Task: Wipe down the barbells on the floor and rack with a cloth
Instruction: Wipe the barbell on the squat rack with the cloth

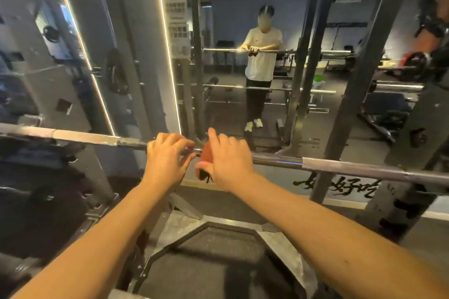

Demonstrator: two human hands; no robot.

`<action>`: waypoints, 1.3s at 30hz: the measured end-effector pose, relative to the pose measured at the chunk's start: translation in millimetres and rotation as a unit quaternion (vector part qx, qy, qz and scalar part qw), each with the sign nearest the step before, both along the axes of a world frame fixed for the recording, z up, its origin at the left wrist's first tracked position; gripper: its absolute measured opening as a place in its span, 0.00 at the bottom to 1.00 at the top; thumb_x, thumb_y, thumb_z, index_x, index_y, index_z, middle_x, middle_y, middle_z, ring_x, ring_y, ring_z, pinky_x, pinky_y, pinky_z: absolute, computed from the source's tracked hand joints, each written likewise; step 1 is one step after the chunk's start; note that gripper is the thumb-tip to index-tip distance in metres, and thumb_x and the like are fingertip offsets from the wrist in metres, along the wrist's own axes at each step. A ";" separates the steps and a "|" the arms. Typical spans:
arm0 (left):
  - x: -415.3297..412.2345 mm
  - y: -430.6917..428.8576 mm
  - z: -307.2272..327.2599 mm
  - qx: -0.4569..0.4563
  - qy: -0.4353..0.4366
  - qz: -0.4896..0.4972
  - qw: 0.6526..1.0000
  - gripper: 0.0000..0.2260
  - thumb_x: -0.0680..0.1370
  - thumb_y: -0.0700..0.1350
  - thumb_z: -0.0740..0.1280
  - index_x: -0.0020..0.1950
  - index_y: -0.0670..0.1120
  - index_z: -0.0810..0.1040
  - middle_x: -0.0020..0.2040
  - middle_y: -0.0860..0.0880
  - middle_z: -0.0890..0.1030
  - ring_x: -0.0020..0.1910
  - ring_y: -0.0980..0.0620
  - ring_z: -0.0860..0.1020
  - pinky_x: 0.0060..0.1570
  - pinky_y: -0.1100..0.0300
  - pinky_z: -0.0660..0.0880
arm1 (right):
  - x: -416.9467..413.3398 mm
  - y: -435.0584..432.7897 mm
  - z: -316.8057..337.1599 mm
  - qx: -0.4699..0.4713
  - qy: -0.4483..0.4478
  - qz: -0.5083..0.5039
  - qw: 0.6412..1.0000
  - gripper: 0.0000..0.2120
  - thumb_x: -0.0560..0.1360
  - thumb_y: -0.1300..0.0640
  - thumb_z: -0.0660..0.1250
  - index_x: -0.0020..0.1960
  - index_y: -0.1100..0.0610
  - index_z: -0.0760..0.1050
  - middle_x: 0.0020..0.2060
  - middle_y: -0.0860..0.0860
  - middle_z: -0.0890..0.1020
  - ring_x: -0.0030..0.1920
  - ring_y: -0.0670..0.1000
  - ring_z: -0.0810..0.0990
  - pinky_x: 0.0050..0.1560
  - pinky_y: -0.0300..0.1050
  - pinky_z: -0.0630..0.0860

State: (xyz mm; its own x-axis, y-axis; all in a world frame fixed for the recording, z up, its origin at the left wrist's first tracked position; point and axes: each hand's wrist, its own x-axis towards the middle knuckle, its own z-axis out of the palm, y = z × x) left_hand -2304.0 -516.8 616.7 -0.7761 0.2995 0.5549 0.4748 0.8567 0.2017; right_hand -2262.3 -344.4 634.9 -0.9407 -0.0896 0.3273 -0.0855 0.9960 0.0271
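Observation:
A steel barbell [315, 164] lies across the rack at chest height, running from the left edge down to the right edge. My left hand [167, 158] curls its fingers over the bar near its middle. Just to the right, my right hand [228, 160] holds a reddish-brown cloth [206, 155] wrapped around the bar, with the forefinger pointing up. A dark part of the cloth hangs below the bar, between my two hands.
Dark rack uprights [364, 68] rise on the right, another on the left [80, 158]. A mirror wall [243, 19] ahead reflects a person at the bar and more gym gear. A metal base frame [184, 226] lies on the dark floor below.

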 end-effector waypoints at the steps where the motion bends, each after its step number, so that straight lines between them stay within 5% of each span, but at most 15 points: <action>1: 0.6 -2.8 0.0 -0.001 0.002 0.006 1.000 0.14 0.78 0.53 0.73 0.63 0.53 0.82 0.61 0.51 0.80 0.62 0.47 0.71 0.61 0.47 0.66 | -2.0 -2.0 0.5 0.021 -0.002 0.018 1.000 0.38 0.81 0.33 0.57 0.82 0.52 0.52 0.66 0.57 0.75 0.64 0.60 0.76 0.58 0.56 0.70; 4: 0.5 -6.9 3.6 -0.004 -0.003 0.003 1.000 0.14 0.78 0.53 0.73 0.63 0.53 0.82 0.61 0.51 0.80 0.62 0.48 0.71 0.61 0.46 0.67 | 4.5 26.1 -1.2 0.051 0.005 0.048 0.998 0.29 0.84 0.38 0.55 0.81 0.45 0.51 0.63 0.57 0.76 0.60 0.61 0.77 0.55 0.55 0.71; 7: -2.0 -10.2 5.3 -0.001 -0.009 -0.009 1.000 0.14 0.78 0.53 0.73 0.63 0.53 0.83 0.62 0.51 0.80 0.62 0.48 0.72 0.62 0.46 0.67 | 29.4 80.5 -6.9 0.063 0.047 0.023 0.997 0.24 0.81 0.36 0.56 0.73 0.47 0.68 0.56 0.53 0.80 0.56 0.59 0.78 0.54 0.54 0.73; 11: -7.1 -17.9 1.2 0.005 0.009 -0.025 1.000 0.13 0.78 0.52 0.74 0.62 0.53 0.83 0.61 0.51 0.81 0.61 0.48 0.73 0.62 0.46 0.69 | 71.9 147.5 -16.1 0.060 0.110 -0.066 0.990 0.23 0.78 0.38 0.64 0.66 0.51 0.78 0.58 0.53 0.80 0.58 0.58 0.75 0.55 0.58 0.71; 14: -12.4 -25.3 -3.1 0.017 0.005 -0.047 0.999 0.12 0.78 0.52 0.74 0.61 0.53 0.83 0.60 0.52 0.81 0.60 0.48 0.75 0.63 0.42 0.71 | 70.3 142.8 -20.8 0.087 0.104 -0.091 0.987 0.28 0.77 0.36 0.58 0.62 0.55 0.80 0.52 0.54 0.84 0.53 0.59 0.78 0.50 0.56 0.73; 19: -29.8 -54.8 -3.1 0.012 0.032 -0.050 0.998 0.12 0.78 0.55 0.72 0.59 0.52 0.83 0.61 0.53 0.79 0.63 0.49 0.72 0.65 0.47 0.65 | 36.3 84.2 -13.5 0.103 0.072 -0.039 0.991 0.32 0.77 0.34 0.49 0.59 0.56 0.80 0.47 0.53 0.85 0.48 0.57 0.81 0.49 0.53 0.74; 23: -51.5 -96.0 -1.3 0.005 0.032 -0.036 0.999 0.14 0.77 0.58 0.71 0.60 0.53 0.84 0.61 0.54 0.80 0.63 0.49 0.72 0.66 0.46 0.65 | -3.0 16.5 -2.4 0.160 0.029 -0.019 0.986 0.23 0.78 0.31 0.59 0.53 0.51 0.77 0.44 0.49 0.83 0.46 0.54 0.80 0.43 0.49 0.64; 26: -67.6 -136.3 -3.4 0.009 0.031 -0.019 0.999 0.15 0.77 0.57 0.72 0.61 0.53 0.84 0.60 0.54 0.80 0.63 0.50 0.72 0.66 0.45 0.67 | -36.4 -33.2 -7.9 0.154 0.035 0.000 0.988 0.23 0.78 0.34 0.64 0.48 0.55 0.77 0.40 0.53 0.82 0.43 0.58 0.79 0.43 0.52 0.67; 33: -103.3 -232.9 1.1 0.023 0.008 0.009 1.000 0.14 0.78 0.55 0.72 0.62 0.53 0.82 0.64 0.54 0.78 0.66 0.50 0.70 0.67 0.47 0.64 | -106.0 -175.4 0.5 0.137 0.042 0.040 0.989 0.26 0.82 0.34 0.51 0.58 0.54 0.75 0.52 0.53 0.81 0.54 0.56 0.77 0.55 0.53 0.69; 39: -136.2 -310.6 4.1 0.035 0.010 0.009 0.999 0.15 0.77 0.52 0.74 0.63 0.51 0.81 0.64 0.52 0.79 0.64 0.48 0.71 0.64 0.46 0.67 | -157.1 -265.7 2.4 0.113 0.031 0.049 0.992 0.26 0.83 0.34 0.49 0.57 0.53 0.75 0.50 0.51 0.81 0.51 0.54 0.78 0.53 0.52 0.70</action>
State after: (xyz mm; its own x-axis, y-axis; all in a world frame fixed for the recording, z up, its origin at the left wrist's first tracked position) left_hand -2440.2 -827.4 620.9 -0.7698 0.2449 0.5894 0.4637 0.8492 0.2527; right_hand -2419.4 -610.1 637.3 -0.9024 -0.2571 0.3458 -0.1728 0.9511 0.2562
